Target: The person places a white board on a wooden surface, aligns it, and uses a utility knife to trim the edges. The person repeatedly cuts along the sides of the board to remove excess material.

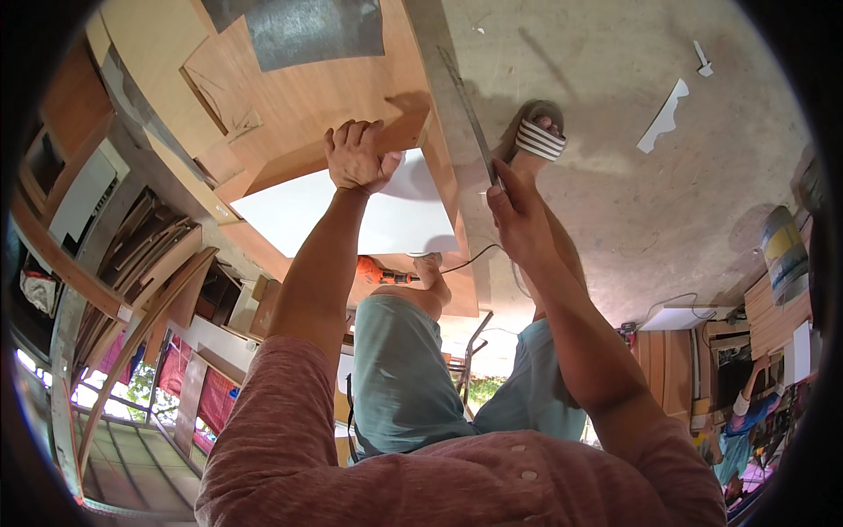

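Note:
My left hand grips the far edge of a white-faced wooden panel, its fingers curled over that edge and the thumb out to the right. The panel lies on a large light-brown wooden board. My right hand is closed round the near end of a long, narrow, grey metal file. The file points up and away to the left, above the floor and apart from the panel. What lies inside the right palm is hidden.
An orange corded power tool lies by my left foot, near the panel's near edge. A dark grey sheet rests on the board. White offcuts lie on the floor. Wood strips are stacked left; another person is far right.

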Motion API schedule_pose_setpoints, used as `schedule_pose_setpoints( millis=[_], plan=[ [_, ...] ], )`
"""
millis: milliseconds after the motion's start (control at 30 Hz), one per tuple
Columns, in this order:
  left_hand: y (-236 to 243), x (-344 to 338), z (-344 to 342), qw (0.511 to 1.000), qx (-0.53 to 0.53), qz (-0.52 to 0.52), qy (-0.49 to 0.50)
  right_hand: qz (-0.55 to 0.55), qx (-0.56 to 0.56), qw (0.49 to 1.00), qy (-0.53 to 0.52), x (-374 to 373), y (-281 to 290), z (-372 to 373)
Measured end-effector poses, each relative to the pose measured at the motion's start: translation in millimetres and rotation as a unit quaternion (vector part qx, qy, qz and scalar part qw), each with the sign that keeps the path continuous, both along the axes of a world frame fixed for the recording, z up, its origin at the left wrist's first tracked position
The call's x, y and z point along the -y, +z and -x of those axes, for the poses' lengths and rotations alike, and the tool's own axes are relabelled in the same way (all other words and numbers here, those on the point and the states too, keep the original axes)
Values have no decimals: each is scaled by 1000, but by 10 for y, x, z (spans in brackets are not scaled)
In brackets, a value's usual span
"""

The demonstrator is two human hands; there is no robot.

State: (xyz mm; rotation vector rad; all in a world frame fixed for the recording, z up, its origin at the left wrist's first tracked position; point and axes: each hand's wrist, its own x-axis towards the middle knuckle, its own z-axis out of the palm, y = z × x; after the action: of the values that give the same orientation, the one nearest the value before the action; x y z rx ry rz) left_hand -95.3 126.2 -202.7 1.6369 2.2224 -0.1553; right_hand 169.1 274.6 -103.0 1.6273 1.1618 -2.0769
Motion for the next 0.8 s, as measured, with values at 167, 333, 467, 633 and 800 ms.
schedule_pose_setpoints(
  millis=[167, 333, 467, 633, 800],
  plan=[
    [3, -14, -6, 1000, -1, -18, 7, 5, 5, 1000, 13, 15, 37, 41],
    [0, -20, -9, 999, 20, -6, 36, 22, 0, 1000, 21, 168, -54, 12],
    [33, -62, -7, 999, 16, -33, 25, 77, -2, 996, -45, 75, 42, 99],
    [37, 8, -11, 997, 31, -65, 26, 51, -30, 994, -89, -36, 66, 85],
    [38, 18, -45, 997, 22, -67, 12, 10, -66, 990, -128, -22, 172, 29]
  ],
)
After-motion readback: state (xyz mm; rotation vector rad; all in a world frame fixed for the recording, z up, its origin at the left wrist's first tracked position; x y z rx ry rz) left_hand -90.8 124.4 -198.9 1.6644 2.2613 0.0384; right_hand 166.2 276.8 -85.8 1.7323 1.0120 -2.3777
